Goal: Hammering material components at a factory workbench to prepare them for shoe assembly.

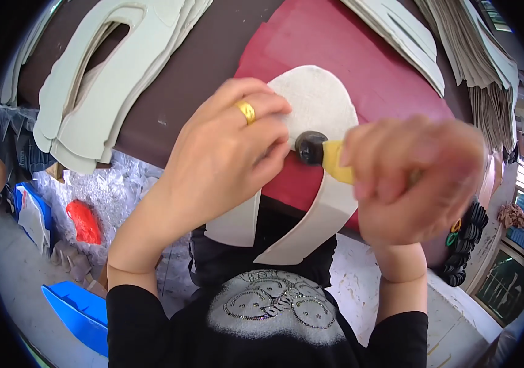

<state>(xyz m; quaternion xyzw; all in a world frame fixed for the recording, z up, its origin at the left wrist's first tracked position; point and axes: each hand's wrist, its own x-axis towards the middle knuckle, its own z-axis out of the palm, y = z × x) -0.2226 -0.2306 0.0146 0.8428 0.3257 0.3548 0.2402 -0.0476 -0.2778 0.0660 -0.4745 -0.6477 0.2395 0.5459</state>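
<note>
On the dark red rectangular mat (pixel 360 67), the left hand (pixel 225 153) presses flat, fingers spread, on a white horseshoe-shaped fabric upper piece (pixel 320 101), while the right hand (pixel 418 178) is clenched around a yellow-handled brush with a dark round head (pixel 311 147) touching that piece. Risk noted: the piece's two legs overhang the mat's near edge unsupported, so a hard stroke could drag it askew, and the left fingertips sit just beside the brush head and could be smeared.

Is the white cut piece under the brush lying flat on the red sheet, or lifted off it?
Flat: the white cut piece lies spread on the red sheet, pressed by the left hand; its two legs overhang the table edge.
</note>
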